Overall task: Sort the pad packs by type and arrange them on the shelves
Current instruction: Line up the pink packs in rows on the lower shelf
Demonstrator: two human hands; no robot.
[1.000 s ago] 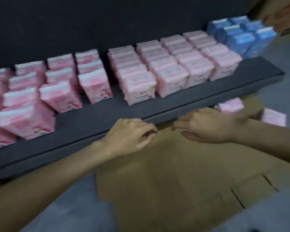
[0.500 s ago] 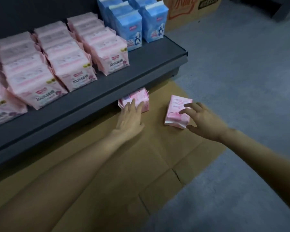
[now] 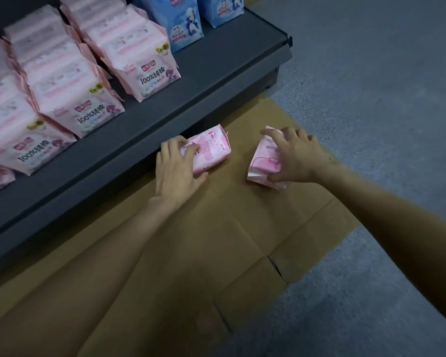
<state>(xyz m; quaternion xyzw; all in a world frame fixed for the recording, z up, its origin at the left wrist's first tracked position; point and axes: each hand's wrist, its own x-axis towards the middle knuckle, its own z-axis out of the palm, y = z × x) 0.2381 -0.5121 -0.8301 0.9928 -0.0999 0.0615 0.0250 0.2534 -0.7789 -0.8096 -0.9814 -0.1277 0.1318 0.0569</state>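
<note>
Two pink pad packs lie on flattened cardboard (image 3: 216, 240) on the floor in front of the dark shelf (image 3: 216, 81). My left hand (image 3: 177, 168) grips the left pack (image 3: 213, 148), fingers over its near end and thumb under its edge. My right hand (image 3: 295, 155) grips the right pack (image 3: 264, 163), fingers curled over its top and thumb at its lower side. On the shelf stand rows of pale pink packs (image 3: 150, 73) and, further right, blue packs (image 3: 183, 24).
Grey carpet floor (image 3: 371, 86) spreads to the right of the cardboard. The shelf's front lip overhangs the floor just behind the left pack. A shelf end bracket (image 3: 289, 41) sticks out at the right corner.
My view swung right along the shelf to the two packs on the floor. Both hands reached out and closed on them, the left on the left pack, the right on the right one.
</note>
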